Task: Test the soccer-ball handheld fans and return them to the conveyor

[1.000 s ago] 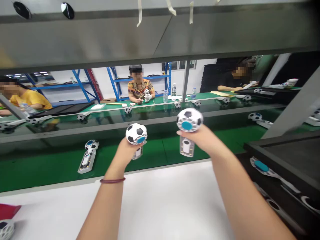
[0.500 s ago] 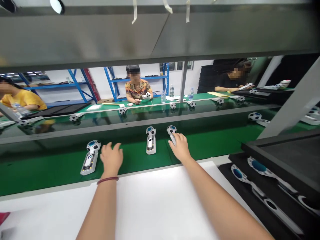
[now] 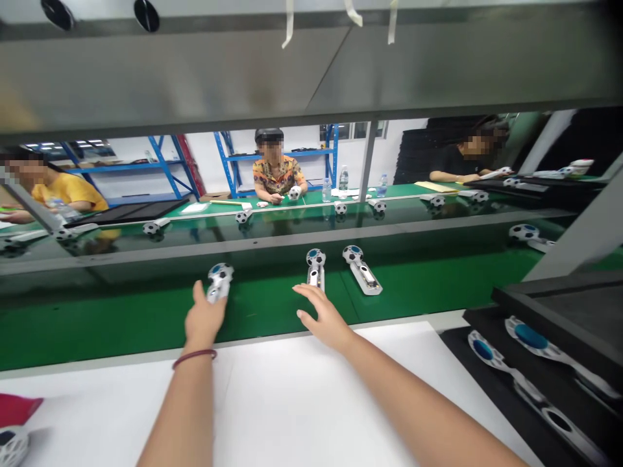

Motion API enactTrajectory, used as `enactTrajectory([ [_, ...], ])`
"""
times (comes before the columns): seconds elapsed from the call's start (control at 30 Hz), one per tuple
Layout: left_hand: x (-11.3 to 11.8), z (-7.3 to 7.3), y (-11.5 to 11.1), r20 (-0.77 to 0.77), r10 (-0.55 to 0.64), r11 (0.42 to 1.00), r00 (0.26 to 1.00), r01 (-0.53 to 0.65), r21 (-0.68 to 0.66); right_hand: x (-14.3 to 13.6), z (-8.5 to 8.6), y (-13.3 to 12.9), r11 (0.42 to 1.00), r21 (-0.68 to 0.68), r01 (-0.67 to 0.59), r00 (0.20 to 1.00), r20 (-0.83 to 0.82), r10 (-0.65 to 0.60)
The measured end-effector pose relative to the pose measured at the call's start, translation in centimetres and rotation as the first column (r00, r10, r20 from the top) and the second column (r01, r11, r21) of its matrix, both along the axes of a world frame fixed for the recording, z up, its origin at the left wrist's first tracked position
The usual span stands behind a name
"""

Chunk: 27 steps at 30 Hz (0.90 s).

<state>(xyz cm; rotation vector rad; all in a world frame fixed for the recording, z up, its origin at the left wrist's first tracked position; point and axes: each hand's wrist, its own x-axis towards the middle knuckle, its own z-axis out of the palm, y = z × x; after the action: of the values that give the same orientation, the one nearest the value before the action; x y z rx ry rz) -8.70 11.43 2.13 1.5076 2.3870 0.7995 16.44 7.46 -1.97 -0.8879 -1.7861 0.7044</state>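
Note:
Three white handheld devices with soccer-ball-patterned round heads and blue discs lie in front of me. My left hand [image 3: 204,319] has its fingers around the handle of the left soccer-ball device [image 3: 220,275]; the hand hides the lower part. My right hand [image 3: 322,314], fingers apart and holding nothing, hovers at the lower end of the middle soccer-ball device [image 3: 316,261]. Right of it lies the third soccer-ball device [image 3: 364,272], tilted, its open handle showing inner parts. All three are on the green belt [image 3: 263,311].
White paper [image 3: 282,402] covers my near surface. At right, black trays [image 3: 487,389] hold similar parts. A red item [image 3: 19,408] and a patterned piece [image 3: 13,446] lie at lower left. A metal panel [image 3: 195,78] hangs overhead. Several people sit across the line.
My left hand has moved onto the left device and closed around its handle; that device is now less tilted. My right hand has left the right device and moved left towards the middle one.

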Motion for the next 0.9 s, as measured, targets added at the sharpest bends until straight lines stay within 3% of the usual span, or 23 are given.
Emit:
enactTrajectory([
  [0.1,5.2,-0.1,-1.6,0.063,-0.190,0.976,0.980,0.181,0.120,-0.5,-0.2,0.2,0.952,-0.248,-0.180,0.960,-0.254,0.116],
  [0.17,8.8,-0.7,-3.5,0.105,-0.349,0.923,0.931,0.323,0.208,-0.6,0.2,0.5,0.893,-0.334,-0.301,0.862,-0.496,0.105],
  [0.27,12.7,-2.2,-6.6,0.223,-0.634,0.747,0.740,0.512,0.424,-0.2,1.5,0.8,0.884,-0.326,-0.335,0.641,-0.767,-0.040],
  [0.33,14.0,-3.1,-8.4,0.363,-0.701,0.709,0.614,0.538,0.457,0.2,2.5,0.8,0.884,-0.376,-0.276,0.560,-0.811,-0.170],
  [0.47,14.4,-4.1,-9.5,0.764,-0.570,0.774,0.301,0.510,0.376,0.5,3.4,0.3,0.826,-0.517,-0.226,0.598,-0.743,-0.301],
  [0.6,14.0,-4.0,-8.7,0.883,-0.460,0.776,0.094,0.526,0.348,-0.1,3.5,-0.5,0.839,-0.489,-0.241,0.627,-0.738,-0.250],
  [0.73,13.7,-3.9,-8.3,0.892,-0.452,0.745,-0.005,0.547,0.381,-0.7,3.7,-1.2,0.876,-0.418,-0.240,0.696,-0.703,-0.145],
  [0.8,13.6,-3.9,-8.4,0.899,-0.437,0.747,-0.026,0.546,0.379,-0.7,3.7,-1.3,0.885,-0.391,-0.254,0.717,-0.690,-0.099],
  [0.9,13.5,-3.9,-8.4,0.907,-0.422,0.754,-0.011,0.552,0.357,-0.4,3.4,-1.1,0.868,-0.377,-0.322,0.683,-0.728,-0.063],
])
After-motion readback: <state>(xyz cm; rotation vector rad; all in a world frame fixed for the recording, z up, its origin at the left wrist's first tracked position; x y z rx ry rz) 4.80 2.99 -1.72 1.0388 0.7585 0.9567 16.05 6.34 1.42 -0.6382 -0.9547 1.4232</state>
